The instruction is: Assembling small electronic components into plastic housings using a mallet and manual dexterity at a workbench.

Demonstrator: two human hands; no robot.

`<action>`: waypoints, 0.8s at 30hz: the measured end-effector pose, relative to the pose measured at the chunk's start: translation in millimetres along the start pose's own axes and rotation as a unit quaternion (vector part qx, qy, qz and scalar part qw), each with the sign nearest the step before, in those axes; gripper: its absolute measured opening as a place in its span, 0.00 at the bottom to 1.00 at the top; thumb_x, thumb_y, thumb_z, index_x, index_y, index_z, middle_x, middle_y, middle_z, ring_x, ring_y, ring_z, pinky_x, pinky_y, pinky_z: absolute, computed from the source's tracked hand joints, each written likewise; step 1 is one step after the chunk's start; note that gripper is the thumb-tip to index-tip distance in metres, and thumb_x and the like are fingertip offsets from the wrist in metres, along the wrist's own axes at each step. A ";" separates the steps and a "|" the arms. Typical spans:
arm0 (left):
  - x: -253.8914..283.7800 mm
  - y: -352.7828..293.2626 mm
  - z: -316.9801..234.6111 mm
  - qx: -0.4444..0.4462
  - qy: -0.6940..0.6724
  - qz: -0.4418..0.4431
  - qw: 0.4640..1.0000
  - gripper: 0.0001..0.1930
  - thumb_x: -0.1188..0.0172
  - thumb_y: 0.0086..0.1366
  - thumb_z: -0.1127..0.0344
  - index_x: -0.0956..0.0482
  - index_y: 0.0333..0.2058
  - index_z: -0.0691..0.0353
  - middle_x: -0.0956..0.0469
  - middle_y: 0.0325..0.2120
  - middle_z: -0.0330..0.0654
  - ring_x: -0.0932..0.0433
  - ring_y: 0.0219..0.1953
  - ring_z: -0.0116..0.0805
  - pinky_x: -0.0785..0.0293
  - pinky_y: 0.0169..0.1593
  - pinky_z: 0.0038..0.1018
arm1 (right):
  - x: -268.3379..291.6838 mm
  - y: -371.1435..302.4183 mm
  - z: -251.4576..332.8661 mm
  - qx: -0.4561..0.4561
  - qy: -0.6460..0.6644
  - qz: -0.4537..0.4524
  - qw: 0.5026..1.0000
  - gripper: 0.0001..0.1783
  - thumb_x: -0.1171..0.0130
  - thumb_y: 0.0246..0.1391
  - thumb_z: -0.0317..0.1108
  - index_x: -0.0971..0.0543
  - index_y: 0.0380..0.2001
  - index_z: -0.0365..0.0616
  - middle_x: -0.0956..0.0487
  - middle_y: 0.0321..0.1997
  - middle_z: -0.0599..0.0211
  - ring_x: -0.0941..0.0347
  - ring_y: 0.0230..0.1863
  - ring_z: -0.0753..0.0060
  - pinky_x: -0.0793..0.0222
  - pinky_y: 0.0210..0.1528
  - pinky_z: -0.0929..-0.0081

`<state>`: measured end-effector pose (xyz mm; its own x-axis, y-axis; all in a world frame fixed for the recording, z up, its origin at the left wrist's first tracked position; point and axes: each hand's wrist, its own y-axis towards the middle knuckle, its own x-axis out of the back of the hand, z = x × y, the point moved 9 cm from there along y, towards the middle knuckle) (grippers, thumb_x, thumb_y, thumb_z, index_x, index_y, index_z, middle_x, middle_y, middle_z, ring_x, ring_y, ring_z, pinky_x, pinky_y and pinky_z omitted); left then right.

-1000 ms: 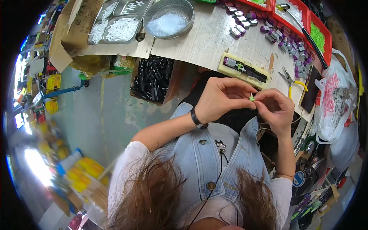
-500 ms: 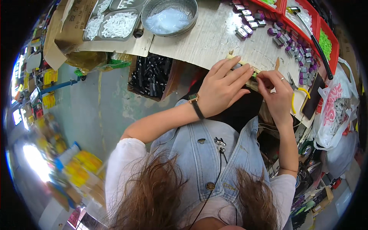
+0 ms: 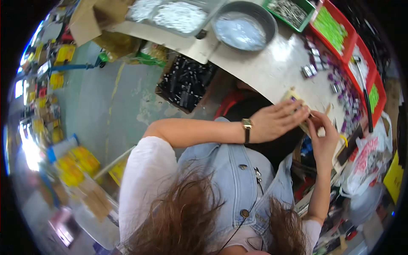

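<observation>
My left hand (image 3: 278,122), with a watch on its wrist, lies with fingers stretched out over a narrow cream-coloured piece (image 3: 291,94) at the table's front edge. Only the far end of that piece shows, with a small purple spot on it; my fingers cover the rest. Close beside the left fingertips, my right hand (image 3: 324,135) has its thumb and forefinger pinched together. Whatever they hold is too small and blurred to name. Just right of it are the yellow handles of pliers (image 3: 344,140), partly hidden, and a dark flat block (image 3: 349,147).
Small purple-and-silver parts (image 3: 309,71) lie scattered on the right. Behind them stand red trays (image 3: 349,42) with green and white pieces, crossed by a black-handled rod (image 3: 368,106), and a green tray (image 3: 301,29) of metal parts. A round metal bowl (image 3: 217,37) stands farther left; a box of black parts (image 3: 187,80) sits below.
The view has swung, so the table and its contents appear farther right. Both hands stay together at the cream piece. A green bit seen between them earlier no longer shows.
</observation>
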<state>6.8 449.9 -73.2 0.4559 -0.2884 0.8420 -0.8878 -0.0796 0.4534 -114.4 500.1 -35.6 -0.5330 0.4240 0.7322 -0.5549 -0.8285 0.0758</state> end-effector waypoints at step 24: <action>104.9 69.7 372.2 0.035 0.119 0.191 0.974 0.07 0.46 0.49 0.75 0.31 0.29 0.63 0.27 0.25 0.51 0.27 0.32 0.55 0.31 0.35 0.41 | 4.0 -8.9 2.1 0.061 -0.084 -0.017 0.995 0.09 0.33 0.45 0.27 0.17 0.34 0.42 0.22 0.31 0.65 0.27 0.35 0.69 0.32 0.37 0.74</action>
<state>-31.0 59.0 -62.1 0.0851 -0.0820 0.9930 -0.9939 -0.0769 0.0788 -110.3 508.4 -31.9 -0.3961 0.3939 0.8294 -0.4839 -0.8572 0.1760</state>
